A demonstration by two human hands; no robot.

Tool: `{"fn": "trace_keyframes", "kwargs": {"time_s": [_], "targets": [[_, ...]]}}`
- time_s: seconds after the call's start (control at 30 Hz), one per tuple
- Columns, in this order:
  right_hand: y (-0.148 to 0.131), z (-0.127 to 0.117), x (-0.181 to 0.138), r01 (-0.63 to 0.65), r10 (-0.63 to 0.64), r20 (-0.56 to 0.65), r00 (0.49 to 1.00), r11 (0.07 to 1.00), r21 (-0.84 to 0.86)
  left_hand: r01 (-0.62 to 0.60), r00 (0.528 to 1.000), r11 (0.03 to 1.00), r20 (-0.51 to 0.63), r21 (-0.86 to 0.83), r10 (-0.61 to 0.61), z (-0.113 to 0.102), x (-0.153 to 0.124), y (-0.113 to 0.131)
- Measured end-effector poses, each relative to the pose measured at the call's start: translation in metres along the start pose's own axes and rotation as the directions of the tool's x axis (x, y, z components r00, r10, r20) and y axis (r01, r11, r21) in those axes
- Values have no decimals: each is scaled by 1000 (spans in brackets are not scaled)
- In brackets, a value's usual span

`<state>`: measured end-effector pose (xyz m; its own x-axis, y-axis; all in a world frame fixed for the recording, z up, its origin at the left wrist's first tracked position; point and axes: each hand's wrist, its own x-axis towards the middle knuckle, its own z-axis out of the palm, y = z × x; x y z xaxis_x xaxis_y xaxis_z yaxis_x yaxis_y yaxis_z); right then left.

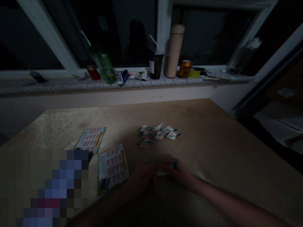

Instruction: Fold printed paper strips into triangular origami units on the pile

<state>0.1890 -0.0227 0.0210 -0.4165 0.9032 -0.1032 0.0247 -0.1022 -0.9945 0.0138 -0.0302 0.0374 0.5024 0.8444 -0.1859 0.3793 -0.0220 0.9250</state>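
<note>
My left hand and my right hand meet low over the table, fingers closed together. Between them shows a small folded piece of printed paper, white with a dark patterned end by the right fingers. Most of it is covered by the fingers, and the light is dim. Just beyond lies a cluster of several small folded paper pieces with pointed ends, lying close together. Left of my left hand is a flat printed sheet with rows of orange and white boxes. A second similar sheet rests farther back.
The brown table runs back to a wall. On the stone windowsill stand a green bottle, a dark cup with a straw, a tall pinkish flask and a gold can. A blurred-out area covers the lower left.
</note>
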Motion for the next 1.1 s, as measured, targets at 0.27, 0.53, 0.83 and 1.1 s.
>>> {"fn": "trace_keyframes", "kwargs": {"time_s": [0.27,0.53,0.83,1.1], "targets": [[-1,5,-3,142,-147,-7,989,970,-199,42,998,997,47,-62,-40,-2,1,-9],[-1,7,-4,166,-167,8,986,973,-158,8,997,1000,82,5,-9,1,0,-1],[3,6,-4,11,-20,103,994,996,87,-23,1000,999,-2,-39,23,0,2,-4],[3,6,-4,14,-13,72,997,1000,-14,-43,998,999,-46,-13,43,3,-2,-5]]}}
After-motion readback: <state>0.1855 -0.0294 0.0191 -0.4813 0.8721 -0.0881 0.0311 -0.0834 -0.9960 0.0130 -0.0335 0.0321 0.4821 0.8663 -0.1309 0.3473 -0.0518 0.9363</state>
